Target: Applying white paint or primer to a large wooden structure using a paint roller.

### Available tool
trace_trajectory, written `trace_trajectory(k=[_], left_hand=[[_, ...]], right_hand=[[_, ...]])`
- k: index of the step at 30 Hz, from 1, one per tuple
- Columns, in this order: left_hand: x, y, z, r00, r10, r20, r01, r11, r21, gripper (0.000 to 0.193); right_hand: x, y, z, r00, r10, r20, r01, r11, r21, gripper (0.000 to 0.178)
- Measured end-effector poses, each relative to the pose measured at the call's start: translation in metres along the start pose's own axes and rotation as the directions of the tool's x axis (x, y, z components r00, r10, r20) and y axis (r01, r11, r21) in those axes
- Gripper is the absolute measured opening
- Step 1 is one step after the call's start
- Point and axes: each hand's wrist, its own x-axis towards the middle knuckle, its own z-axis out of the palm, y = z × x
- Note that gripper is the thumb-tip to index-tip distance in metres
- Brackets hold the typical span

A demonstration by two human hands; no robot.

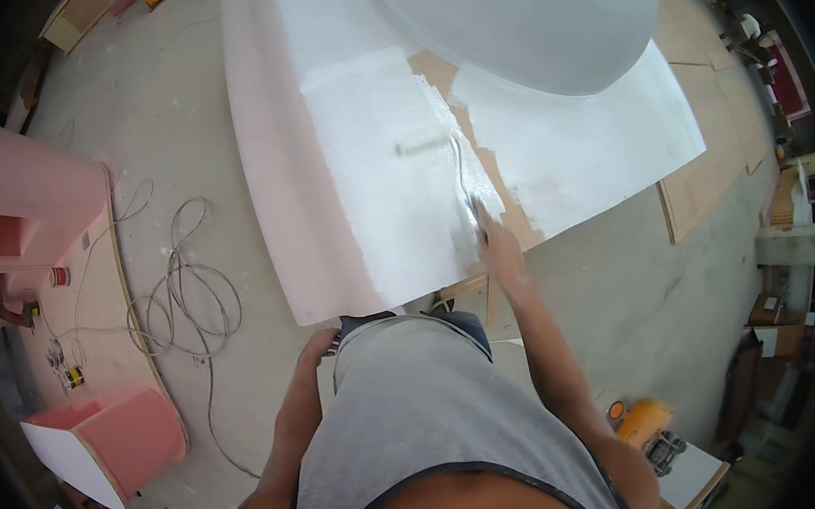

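My right hand [497, 240] is closed round the handle of a paint roller [425, 144]. The roller's pale sleeve lies on wet white paint, left of a bare brown strip [488, 157]. Around it, the large panel [362, 162] is painted white, with a pink band [281, 169] down its left side. A rounded grey-white piece [533, 20] stands on the panel's far part. My left hand [321, 344] hangs low beside my left hip, next to the panel's near left corner; its fingers are mostly hidden.
A coiled cable [182, 306] lies on the concrete floor at left. Beyond it stands a pink-and-wood unit [34, 188] with a pink box [134, 434] by its near end. Brown boards [708, 183] lie at right. An orange-yellow machine [643, 421] sits near my right elbow.
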Motion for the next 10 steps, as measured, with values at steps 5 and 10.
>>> trace_trajectory(k=[5, 10], left_hand=[[0.015, -0.017, 0.078, 0.963, 0.195, -0.185, -0.211, 0.975, -0.075, 0.035], [0.059, -0.133, 0.146, 0.824, 0.417, -0.383, -0.300, 0.895, 0.330, 0.037]], right_hand=[[-0.206, 0.068, -0.044, 0.991, 0.128, -0.038, -0.128, 0.992, -0.002, 0.059], [-0.257, 0.084, -0.104, 0.993, 0.108, 0.037, -0.110, 0.993, 0.049, 0.048]])
